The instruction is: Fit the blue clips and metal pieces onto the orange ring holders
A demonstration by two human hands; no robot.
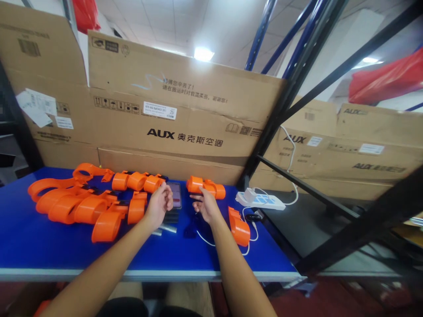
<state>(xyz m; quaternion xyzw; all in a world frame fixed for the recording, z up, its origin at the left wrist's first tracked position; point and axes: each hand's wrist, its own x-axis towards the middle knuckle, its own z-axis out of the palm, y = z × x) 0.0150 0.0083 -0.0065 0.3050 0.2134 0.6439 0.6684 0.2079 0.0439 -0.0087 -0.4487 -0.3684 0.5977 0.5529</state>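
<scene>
My left hand [160, 203] hovers over the blue table [49, 246] beside a phone [175, 194] with a lit screen; its fingers are curled together and I cannot make out anything in them. My right hand [205, 204] sits just right of the phone, fingers bent, touching an orange plastic ring piece [205, 187] at its fingertips. A second orange piece [239, 226] lies right of my right wrist. Several orange ring-shaped parts [89, 202] lie in a heap to the left.
A white power strip [261, 200] with a plugged charger and white cable lies at the table's right end. Large cardboard boxes [185, 114] stand behind the table. Black and blue rack beams [297, 79] cross at the right.
</scene>
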